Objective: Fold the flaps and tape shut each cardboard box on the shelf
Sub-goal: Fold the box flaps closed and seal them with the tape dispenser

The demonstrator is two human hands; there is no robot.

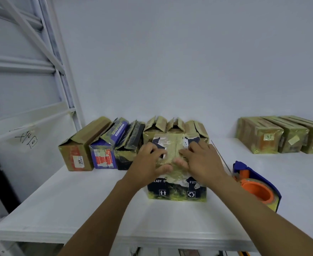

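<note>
A: A wide white shelf board (74, 204) fills the picture, with plain wall behind and a metal upright (67, 80) at the left end. What's on it?

B: A row of cardboard boxes (104, 154) along the back left, several with flaps up or loose. Three taped boxes (259, 137) sit well apart at the far right. Out front, dead centre, just ahead of the row, is the navy printed box (177, 191).

A: How would that one handle?

B: Light and a bit tired, I'd say. The print is torn and the skin looks glossy with old tape, so it's probably slippery on top and soft at the corners. Take it low by the side walls, or pin it from above along the flap seam.

A: Which is where the hands are.

B: Exactly. The left hand (150, 163) and right hand (202, 161) both lie on the top flaps, fingers spread and pressing down, thumbs near the front edge. Neither is closed round anything.

A: Tape?

B: A blue tape dispenser (257, 185) with an orange core stands just beside the box on the right, an easy reach.

A: Room to work?

B: Bare board in front and to the left. The shelf's front lip (115, 239) is near, though, so I wouldn't slide the box forward.
</note>
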